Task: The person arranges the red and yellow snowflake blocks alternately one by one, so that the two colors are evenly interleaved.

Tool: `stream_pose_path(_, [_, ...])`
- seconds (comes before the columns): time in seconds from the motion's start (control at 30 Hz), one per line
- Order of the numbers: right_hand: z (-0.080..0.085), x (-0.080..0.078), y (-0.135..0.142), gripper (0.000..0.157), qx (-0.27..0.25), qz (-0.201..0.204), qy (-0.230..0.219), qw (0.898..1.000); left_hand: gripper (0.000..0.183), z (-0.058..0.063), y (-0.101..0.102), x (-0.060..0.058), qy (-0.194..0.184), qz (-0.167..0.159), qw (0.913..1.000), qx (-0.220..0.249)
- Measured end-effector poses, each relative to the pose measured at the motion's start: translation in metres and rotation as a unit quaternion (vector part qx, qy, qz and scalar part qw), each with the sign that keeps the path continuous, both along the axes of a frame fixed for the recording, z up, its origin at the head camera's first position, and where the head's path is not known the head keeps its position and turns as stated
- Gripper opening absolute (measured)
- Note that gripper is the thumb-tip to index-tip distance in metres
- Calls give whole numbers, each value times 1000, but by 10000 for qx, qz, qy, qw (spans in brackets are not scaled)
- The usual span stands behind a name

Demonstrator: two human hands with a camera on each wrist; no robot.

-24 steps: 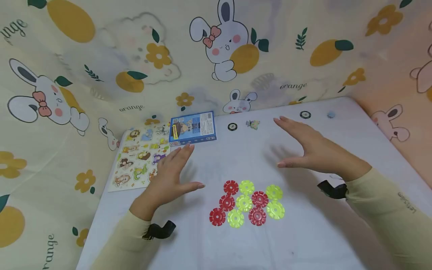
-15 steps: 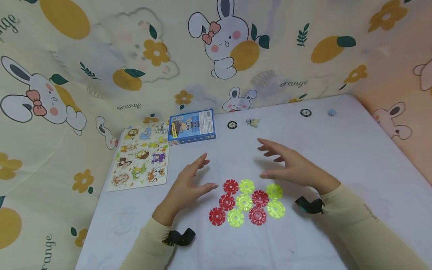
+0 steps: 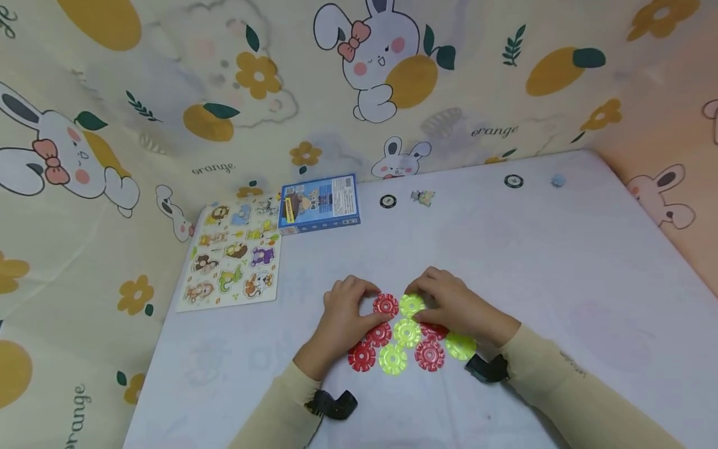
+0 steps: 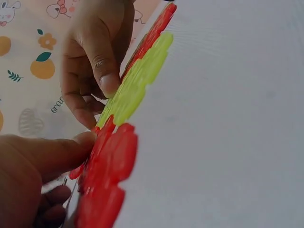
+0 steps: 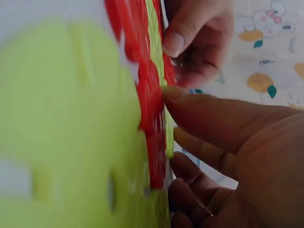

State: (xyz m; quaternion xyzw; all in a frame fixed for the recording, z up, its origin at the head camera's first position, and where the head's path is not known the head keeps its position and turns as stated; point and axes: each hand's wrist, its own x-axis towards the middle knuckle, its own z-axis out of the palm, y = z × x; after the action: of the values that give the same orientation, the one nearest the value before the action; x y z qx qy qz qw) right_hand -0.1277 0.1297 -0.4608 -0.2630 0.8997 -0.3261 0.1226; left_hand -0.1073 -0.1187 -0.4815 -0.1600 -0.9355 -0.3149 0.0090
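Red and yellow-green notched plastic discs lie flat in a cluster on the white table. At its far left, my left hand pinches the edges of a red notched disc between thumb and index finger. My right hand holds a yellow-green notched disc beside it the same way. Another yellow-green disc and a red disc lie nearer the front. The right hand partly covers a red disc and hides a yellow-green one. In the left wrist view, the left thumb touches red plastic.
A blue box stands at the back, beside an animal picture board. Farther right lie a black ring-like disc, a small figure-shaped piece, another black disc and a small blue piece.
Both hands have come inward and down from above the table, fingers closing round the two far discs. The cluster's layout looks much the same.
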Motion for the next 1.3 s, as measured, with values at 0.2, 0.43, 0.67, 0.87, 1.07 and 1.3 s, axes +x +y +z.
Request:
stream_pose_path(0.2, [4, -1, -5, 34, -403, -367, -679, 9962, 42, 3, 1, 0, -156, 34, 9994, 313])
stream_pose_path(0.43, [17, -10, -2, 12, -750, -608, -987, 9904, 42, 5, 5, -1, -410, 241, 9983, 336])
stream_pose_path(0.67, [32, -35, -12, 7, -1072, -836, -858, 9870, 21, 4, -23, -19, -134, 1210, 9806, 1537])
stream_pose_path(0.87, [26, -61, -37, 13, -1160, -1022, -1415, 9778, 37, -4, -51, -46, 644, 2443, 9596, 1241])
stream_pose_path(1.07, [12, -74, -57, 22, -1426, -1221, -1936, 9630, 47, -7, -58, -44, 763, 2128, 9739, 183])
stream_pose_path(1.3, [16, -65, -61, 45, -268, -654, -992, 9926, 56, -12, -64, -28, 688, 1044, 9816, -1446])
